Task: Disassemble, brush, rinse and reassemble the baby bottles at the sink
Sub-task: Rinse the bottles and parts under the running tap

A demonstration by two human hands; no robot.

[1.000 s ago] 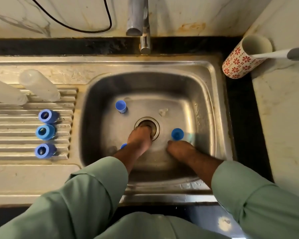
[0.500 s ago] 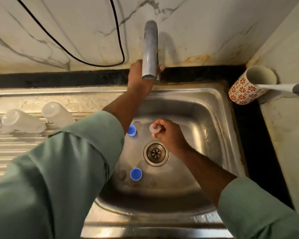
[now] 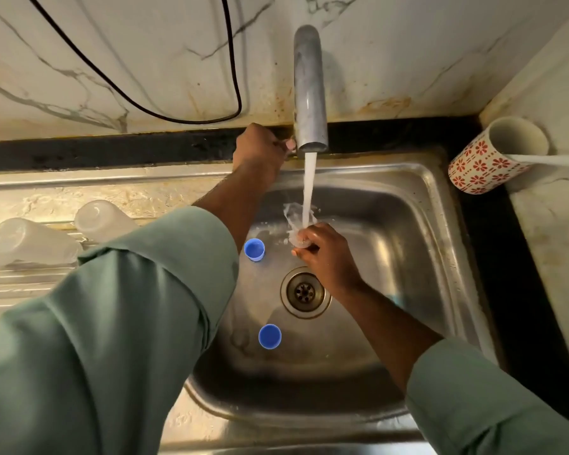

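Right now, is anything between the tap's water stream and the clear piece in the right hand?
Nothing visible. The stream falls freely from the spout onto the clear piece pinched by the right hand. The left hand sits aside at the tap base. Both blue caps lie lower in the basin.

We have a single view, from a wide-angle camera worn on the person's head, looking forward and steeply down into the sink (image 3: 440, 224). It sits close above the basin, so both sleeves fill the lower corners and the drain (image 3: 305, 292) lies near the centre. The view faces the marble wall behind the tap (image 3: 309, 90), with the draining board (image 3: 20, 290) at the left edge and the bench (image 3: 559, 244) at the right.
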